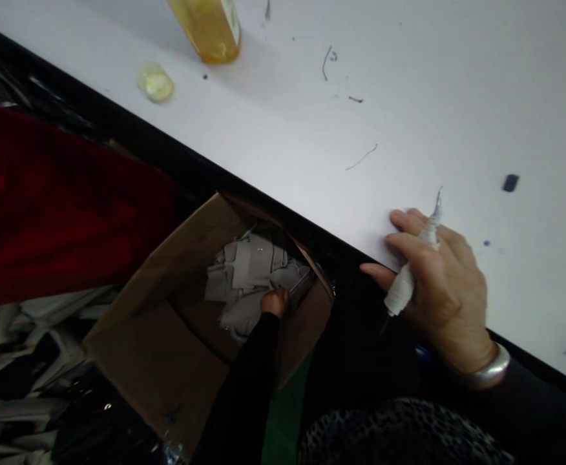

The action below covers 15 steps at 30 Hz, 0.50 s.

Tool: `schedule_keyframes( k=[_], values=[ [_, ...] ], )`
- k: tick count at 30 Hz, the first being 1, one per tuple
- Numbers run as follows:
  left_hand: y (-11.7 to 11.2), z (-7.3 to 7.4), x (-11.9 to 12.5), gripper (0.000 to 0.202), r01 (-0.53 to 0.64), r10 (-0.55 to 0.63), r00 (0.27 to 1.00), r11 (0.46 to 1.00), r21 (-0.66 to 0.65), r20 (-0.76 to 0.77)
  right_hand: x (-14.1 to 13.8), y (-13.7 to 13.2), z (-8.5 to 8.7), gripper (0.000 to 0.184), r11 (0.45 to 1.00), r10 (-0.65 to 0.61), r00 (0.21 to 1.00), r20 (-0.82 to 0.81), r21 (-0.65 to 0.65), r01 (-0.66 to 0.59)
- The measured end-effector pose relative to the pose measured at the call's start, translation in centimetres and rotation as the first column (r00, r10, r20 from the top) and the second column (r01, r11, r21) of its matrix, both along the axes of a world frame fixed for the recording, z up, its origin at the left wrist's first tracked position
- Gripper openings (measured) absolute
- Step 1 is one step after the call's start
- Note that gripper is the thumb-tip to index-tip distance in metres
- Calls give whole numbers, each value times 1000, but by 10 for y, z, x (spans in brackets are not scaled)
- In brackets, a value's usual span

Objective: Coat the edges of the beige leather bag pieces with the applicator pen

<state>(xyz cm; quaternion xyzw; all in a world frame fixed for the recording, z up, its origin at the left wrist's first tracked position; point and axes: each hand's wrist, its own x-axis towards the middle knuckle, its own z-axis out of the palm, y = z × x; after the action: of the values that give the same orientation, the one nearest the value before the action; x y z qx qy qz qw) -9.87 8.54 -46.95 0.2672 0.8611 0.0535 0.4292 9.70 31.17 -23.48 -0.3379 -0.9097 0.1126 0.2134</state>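
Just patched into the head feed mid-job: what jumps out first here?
The right hand rests on the near edge of the white table, gripping a white-taped tool with a thin metal tip. Below the table, the left hand reaches into an open cardboard box among grey cut pieces. A yellow bottle sits on the table at the top of the view.
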Motion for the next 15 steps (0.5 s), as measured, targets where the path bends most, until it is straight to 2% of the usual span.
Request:
schedule_keyframes(
  k=[2,5,7,10,12,13,15],
  values=[
    [-14,13,-7,25,15,-10,996,998,55,-87,1,1,0,37,1000,26,1000,4,-4,-26],
    [-31,46,-15,36,49,-1,974,978,205,-228,1,2,2,37,998,55,998,6,-9,-55],
    [-40,77,-17,40,102,5,951,939,327,-309,1,3,2,36,998,64,998,10,-15,-64],
    [-50,136,-16,40,219,5,905,852,475,-426,2,4,-2,35,997,68,998,0,-35,-68],
    [-54,180,-15,37,330,13,853,761,559,-521,2,3,-4,35,997,69,996,-56,-43,-71],
    [-55,203,-15,34,406,19,818,690,600,-575,3,2,-4,35,996,72,991,-110,-45,-77],
    [-57,249,-13,21,598,45,721,464,654,-691,5,-4,1,32,994,80,964,-253,-55,-97]
  ],
)
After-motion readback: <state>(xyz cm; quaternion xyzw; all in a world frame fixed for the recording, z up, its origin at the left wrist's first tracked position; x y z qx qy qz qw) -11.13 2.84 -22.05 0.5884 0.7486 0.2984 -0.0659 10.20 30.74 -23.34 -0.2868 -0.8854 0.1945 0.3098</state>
